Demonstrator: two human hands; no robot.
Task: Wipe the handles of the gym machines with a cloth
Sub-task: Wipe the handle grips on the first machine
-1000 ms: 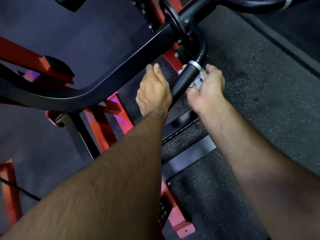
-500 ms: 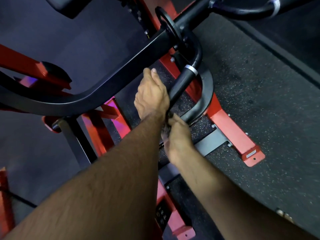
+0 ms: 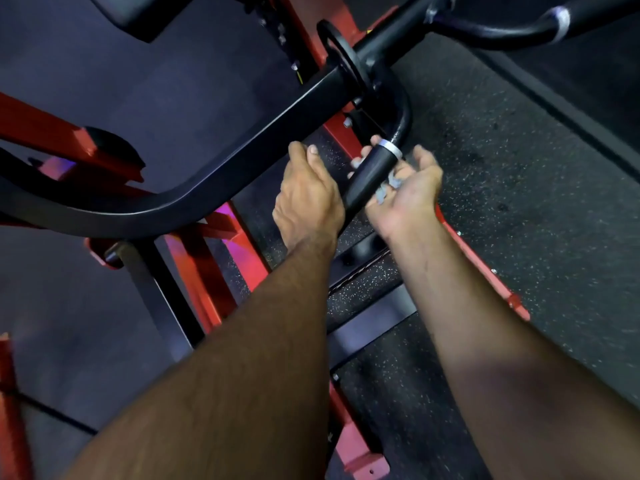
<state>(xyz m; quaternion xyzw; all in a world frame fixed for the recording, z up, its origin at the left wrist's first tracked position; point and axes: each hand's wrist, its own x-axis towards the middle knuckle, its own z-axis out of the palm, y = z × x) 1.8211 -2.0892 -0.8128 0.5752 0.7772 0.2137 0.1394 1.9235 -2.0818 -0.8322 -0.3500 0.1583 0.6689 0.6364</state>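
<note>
While the handle (image 3: 372, 173) is wrapped by the right hand (image 3: 403, 194) clutching the cloth (image 3: 388, 185), bunched cloth could be dropped; the left hand (image 3: 308, 199) is curled beside the handle.

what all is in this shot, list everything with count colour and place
handle grip: 1, black with a silver ring at its top, centre, between the two hands
cloth: 1, pale grey, bunched between the right palm and the grip
lever arm: 1, black, sweeping from left edge to upper centre
second handle: 1, black with a silver ring, top right
machine frame: 1, red, beneath the arm, reaching lower right
floor mat: 1, dark with pale speckles, right half
left hand: 1, left of the grip, fingers extended
right hand: 1, curled round the grip, cloth inside
</note>
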